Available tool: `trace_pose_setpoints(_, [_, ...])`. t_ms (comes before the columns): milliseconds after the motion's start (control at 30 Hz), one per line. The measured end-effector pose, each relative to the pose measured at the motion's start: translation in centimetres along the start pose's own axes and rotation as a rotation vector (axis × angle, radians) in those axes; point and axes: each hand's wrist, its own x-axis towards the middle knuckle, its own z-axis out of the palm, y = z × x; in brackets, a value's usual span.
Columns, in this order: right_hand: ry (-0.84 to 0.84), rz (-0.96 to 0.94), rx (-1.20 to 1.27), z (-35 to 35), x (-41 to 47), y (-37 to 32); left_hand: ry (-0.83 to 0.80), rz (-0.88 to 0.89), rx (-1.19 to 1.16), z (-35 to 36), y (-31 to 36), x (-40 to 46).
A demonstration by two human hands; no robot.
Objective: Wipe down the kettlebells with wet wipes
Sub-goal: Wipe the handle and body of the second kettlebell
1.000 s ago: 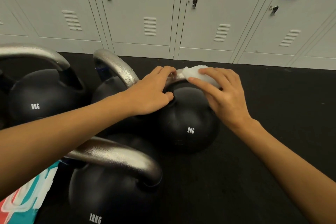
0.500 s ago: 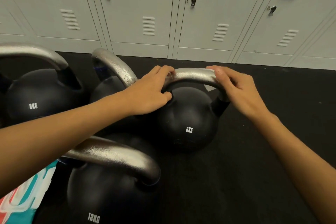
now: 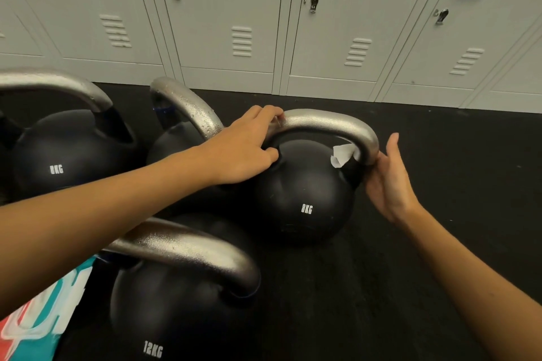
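1. Moved since half a second ago: right hand (image 3: 390, 182) down from the top of the silver handle (image 3: 328, 123) to its right leg, palm turned toward the viewer; wet wipe (image 3: 341, 157) now showing white on the inner side of that leg, earlier almost fully covered on top.
2. Unchanged against the earlier frames: left hand (image 3: 243, 149) on the left end of the same handle, fingers over the top and thumb under the bar, gripping it.
3. Right hand state: thumb straight and pointing up, apart from the handle; fingers behind the handle leg and hidden, so cannot tell for sure if curled; wipe seems pressed between those fingers and the metal.
4. Place of the task's thing: 8KG kettlebell (image 3: 305, 196) upright on the black floor (image 3: 425, 258), between the two hands, black ball with white marking facing the viewer.
5. Others close by: second 8KG kettlebell (image 3: 64, 155) at far left; one more kettlebell (image 3: 187, 114) behind the left forearm, water drops on its handle; 12KG kettlebell (image 3: 164, 316) nearest, below the left arm.
6. Also visible: teal and red package (image 3: 32, 328) at bottom left corner, partly cut off; grey lockers (image 3: 234, 23) along the back, doors closed.
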Motion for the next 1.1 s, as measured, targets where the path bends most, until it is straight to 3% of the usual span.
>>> trace_pose_setpoints(233, [0.268, -0.103, -0.060, 1.2, -4.3, 2.9, -0.001, -0.006, 0.057, 0.0, 0.3, -0.1])
trace_pose_setpoints(467, [0.322, -0.318, -0.286, 3.5, -5.3, 0.9, 0.009, -0.012, 0.065, 0.1, 0.5, 0.0])
trace_pose_setpoints(600, [0.377, -0.258, -0.259, 2.8, -3.0, -0.4, 0.004, -0.013, 0.050, -0.1, 0.7, -0.1])
trace_pose_setpoints(700, [0.393, -0.094, -0.209, 2.8, -3.4, 2.3, 0.000, -0.014, 0.046, -0.1, 0.8, -0.2])
trace_pose_setpoints(800, [0.398, -0.086, -0.215, 3.1, -4.9, 3.6, 0.012, -0.007, 0.037, 0.0, 0.5, -0.1])
trace_pose_setpoints(967, [0.407, -0.366, -0.342, 4.2, -4.9, -0.5, 0.082, 0.030, 0.005, -0.1, 0.1, 0.0])
trace_pose_setpoints(1100, [0.325, -0.588, -0.645, 5.2, -3.0, -2.9, 0.087, 0.043, -0.001, -0.2, 0.0, 0.3])
